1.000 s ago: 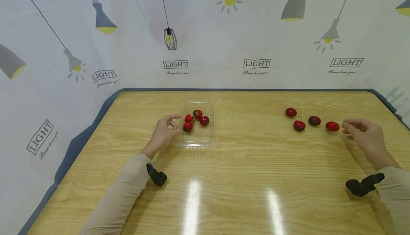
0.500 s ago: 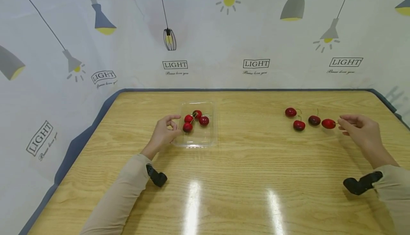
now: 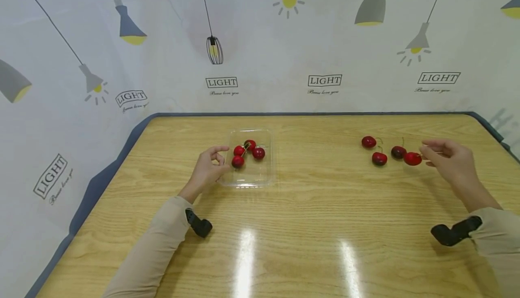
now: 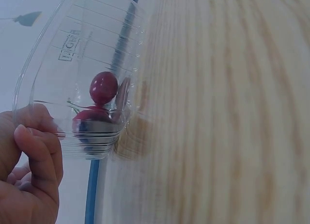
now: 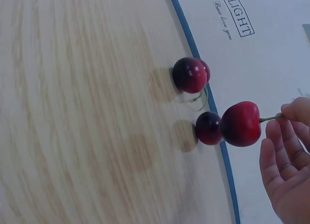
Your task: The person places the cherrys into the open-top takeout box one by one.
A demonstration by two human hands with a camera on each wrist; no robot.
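Over on the right, the person's right hand (image 3: 451, 160) has its fingers pinched on the thin green stem (image 5: 270, 119) of a glossy red, round cherry (image 3: 412, 158), the fruit hanging just beyond the fingertips, raised above the pale wooden surface (image 3: 308, 207) near three dark-red, round cherries (image 3: 379, 159). Well apart, the left hand (image 3: 207, 169) grips the near-side wall of a clear, square-cornered plastic container (image 3: 263, 176), its fingers just beside four red cherries (image 3: 258, 153) lying inside.

Mid-frame in the head view, a wide path is offered over the table (image 3: 321, 176) between box (image 3: 255, 172) and loose cherries (image 3: 379, 159); the box's left is blocked by the left hand (image 3: 208, 168).
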